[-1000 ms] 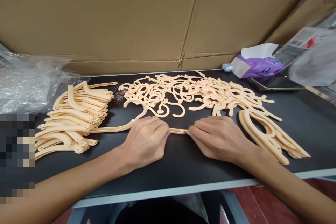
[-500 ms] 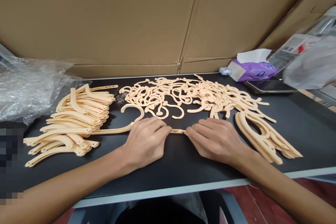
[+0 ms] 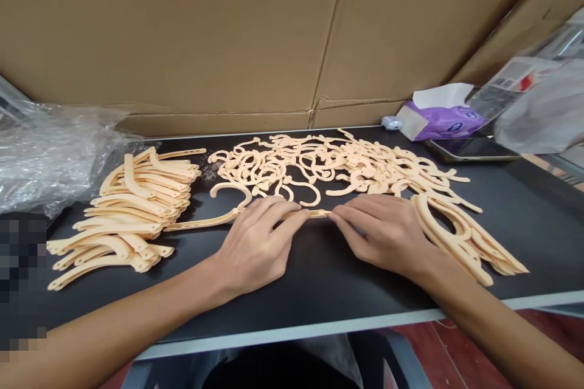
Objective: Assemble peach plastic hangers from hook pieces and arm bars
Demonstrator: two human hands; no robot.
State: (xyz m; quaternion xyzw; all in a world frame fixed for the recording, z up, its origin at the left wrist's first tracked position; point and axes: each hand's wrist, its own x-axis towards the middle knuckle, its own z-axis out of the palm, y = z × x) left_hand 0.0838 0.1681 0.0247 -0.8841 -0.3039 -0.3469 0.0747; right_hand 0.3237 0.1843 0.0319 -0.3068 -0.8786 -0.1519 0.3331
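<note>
As your left hand [image 3: 253, 243] and right hand [image 3: 387, 234] pinch one peach plastic hanger [image 3: 316, 214], rate work partway: many loose peach plastic hooks [image 3: 328, 164] lie unused.

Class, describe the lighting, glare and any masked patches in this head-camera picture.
Head view: soft, even light, faint shadows under the left hand and right hand gripping the peach plastic hanger strip; white glare on the crumpled clear plastic sheet; a pixelated block masks the lower left.

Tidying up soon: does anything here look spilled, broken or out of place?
Nothing looks broken or spilled. The hooks lie in a loose tangle mid-table, unlike the tidy left stack and right stack. The left hand and right hand hold one hanger piece.
</note>
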